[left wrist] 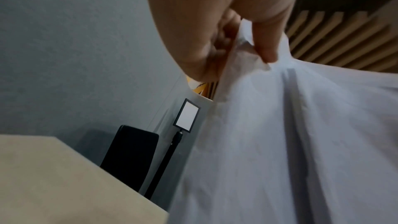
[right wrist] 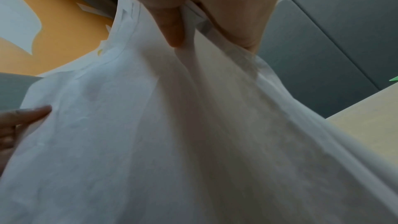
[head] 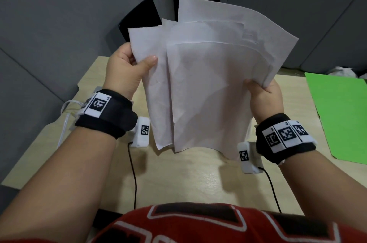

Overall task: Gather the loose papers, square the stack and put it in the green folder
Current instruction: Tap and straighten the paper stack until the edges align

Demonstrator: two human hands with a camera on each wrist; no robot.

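Note:
Several white papers hang fanned and uneven in the air above the wooden table. My left hand pinches their left edge, thumb on the front sheet. My right hand grips the right edge lower down, thumb in front. The left wrist view shows the papers pinched between thumb and fingers of the left hand. In the right wrist view the sheets bunch under the right hand. The green folder lies flat on the table at the right, apart from both hands.
A black chair back stands behind the table's far left corner, with grey partition walls beyond. Crumpled white material lies behind the folder. Black cables run from the wrist cameras toward my red shirt.

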